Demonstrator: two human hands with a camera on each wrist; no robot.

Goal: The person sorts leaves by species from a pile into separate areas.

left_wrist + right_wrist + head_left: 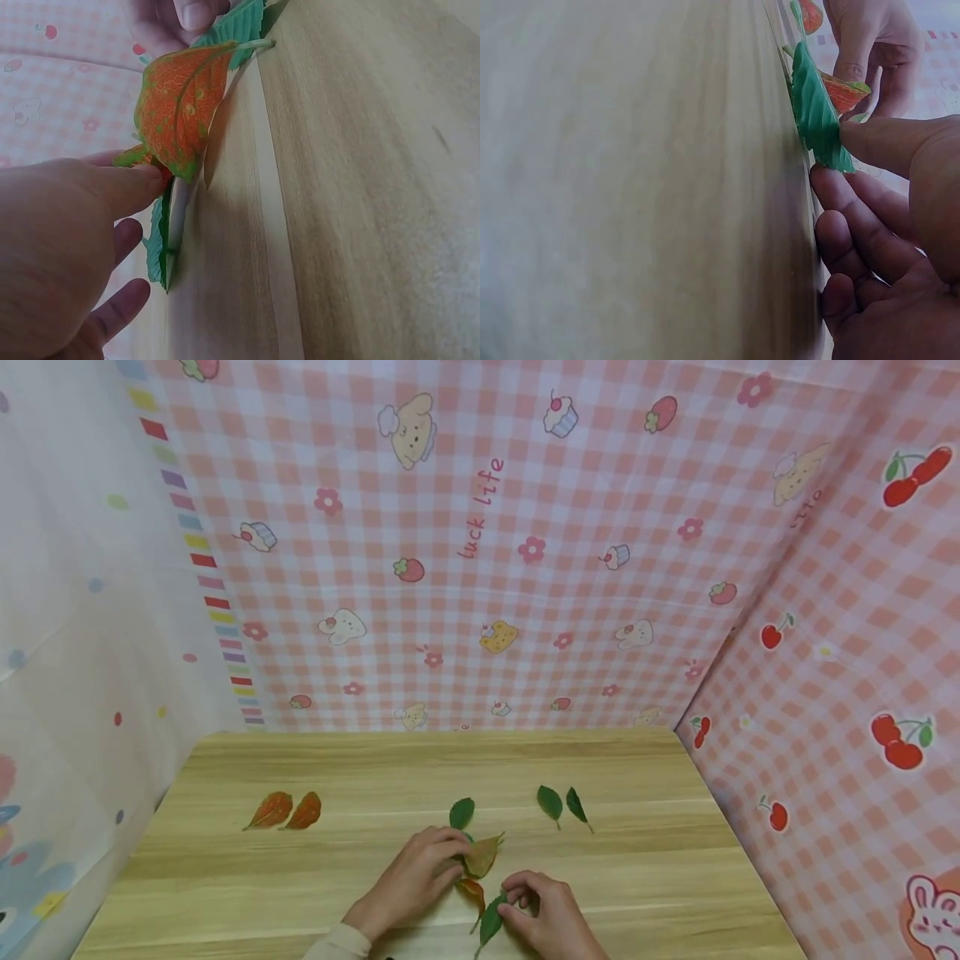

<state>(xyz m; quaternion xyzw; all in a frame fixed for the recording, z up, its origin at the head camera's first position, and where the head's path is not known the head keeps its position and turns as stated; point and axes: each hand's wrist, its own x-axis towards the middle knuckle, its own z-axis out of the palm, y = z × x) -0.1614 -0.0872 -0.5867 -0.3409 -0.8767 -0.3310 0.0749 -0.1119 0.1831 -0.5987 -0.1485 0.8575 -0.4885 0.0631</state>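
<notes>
My left hand (416, 877) pinches the edge of a yellow-brown leaf (482, 857) in the middle of the table. Just in front lies an orange-red leaf (472, 893), seen larger as an orange leaf (184, 105) with green edges in the left wrist view. My right hand (551, 914) holds a toothed green leaf (491, 920) by its end; in the right wrist view this green leaf (817, 112) sits between thumb and index finger. Beyond the left fingertips another green leaf (462, 812) lies on the wood, and a further bit of green is partly hidden under that hand.
Two orange-brown leaves, a left one (272, 810) and a right one (304, 811), lie at the table's left. Two green leaves, one broad (550, 802) and one narrow (576, 806), lie right of centre. Patterned cloth (480, 593) hangs behind the wooden table (652, 877) and at both sides.
</notes>
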